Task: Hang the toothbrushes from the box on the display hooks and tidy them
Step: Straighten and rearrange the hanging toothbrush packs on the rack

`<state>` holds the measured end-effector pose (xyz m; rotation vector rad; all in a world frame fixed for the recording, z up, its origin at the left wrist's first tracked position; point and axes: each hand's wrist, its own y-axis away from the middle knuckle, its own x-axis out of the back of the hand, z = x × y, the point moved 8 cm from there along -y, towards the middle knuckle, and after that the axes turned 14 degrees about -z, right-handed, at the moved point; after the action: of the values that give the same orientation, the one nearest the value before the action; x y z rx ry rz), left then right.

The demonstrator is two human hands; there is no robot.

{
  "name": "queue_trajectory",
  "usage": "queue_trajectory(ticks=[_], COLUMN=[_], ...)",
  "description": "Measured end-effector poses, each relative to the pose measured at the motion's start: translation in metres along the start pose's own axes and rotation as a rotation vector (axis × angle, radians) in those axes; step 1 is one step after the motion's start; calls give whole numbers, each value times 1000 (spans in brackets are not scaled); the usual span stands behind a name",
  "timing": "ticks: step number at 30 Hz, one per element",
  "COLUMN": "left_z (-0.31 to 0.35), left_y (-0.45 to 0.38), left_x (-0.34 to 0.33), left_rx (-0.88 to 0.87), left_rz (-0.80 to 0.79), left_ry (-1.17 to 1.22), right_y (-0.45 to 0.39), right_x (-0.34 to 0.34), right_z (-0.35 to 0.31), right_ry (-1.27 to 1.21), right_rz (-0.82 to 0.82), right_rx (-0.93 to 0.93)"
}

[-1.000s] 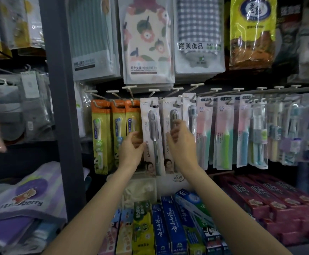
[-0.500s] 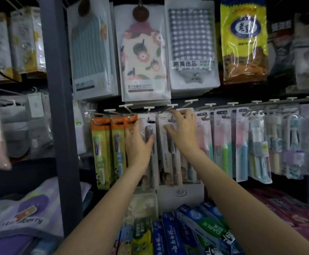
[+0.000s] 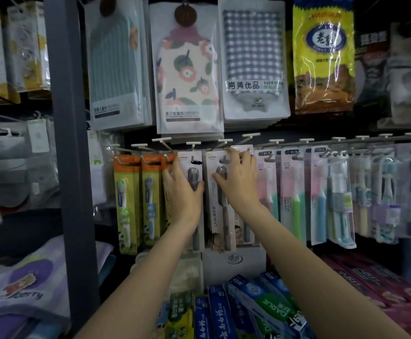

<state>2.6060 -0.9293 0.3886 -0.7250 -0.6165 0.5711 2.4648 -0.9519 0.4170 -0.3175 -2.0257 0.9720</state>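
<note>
Hands (image 3: 182,192) risen; packs (image 3: 220,192) read "SPRING", "LMK".

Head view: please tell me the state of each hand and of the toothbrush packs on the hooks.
left hand: grips the left white toothbrush pack, thumb across its front.
right hand: fingers at the top of the right white toothbrush pack, by its hook.
white packs: both hanging upright, side by side.
orange toothbrush packs: hanging, untouched.
pastel toothbrush packs: hanging in a row, untouched.
toothpaste boxes: closed, lying below.
</note>
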Motion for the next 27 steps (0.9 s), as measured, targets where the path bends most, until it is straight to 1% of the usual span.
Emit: queue_trajectory(ticks=[4, 7, 9, 12, 14, 19, 24, 27], left_z=[-8, -21, -30, -36, -34, -25, -24, -23], left_y=[15, 33, 44, 54, 57, 59, 63, 69], left_x=[1, -5, -12, -22, -27, -26, -28, -23], left_rx=[4, -10, 13, 98, 121, 81, 76, 78], left_rz=[-29, -82, -109, -121, -119, -90, -93, -25], left_ry=[2, 19, 20, 57, 51, 29, -29, -100], right_y=[28, 57, 67, 70, 68, 71, 77, 78], right_x=[5, 11, 10, -1, -8, -19, -34, -26], right_z=[11, 40, 59, 79, 83, 84, 95, 97], right_ry=[-43, -73, -44, -63, -75, -93, -115, -134], right_rz=[59, 157, 172, 95, 42, -16, -135, -124], right_rx=[32, -40, -132, -261, -284, -270, -264, -210])
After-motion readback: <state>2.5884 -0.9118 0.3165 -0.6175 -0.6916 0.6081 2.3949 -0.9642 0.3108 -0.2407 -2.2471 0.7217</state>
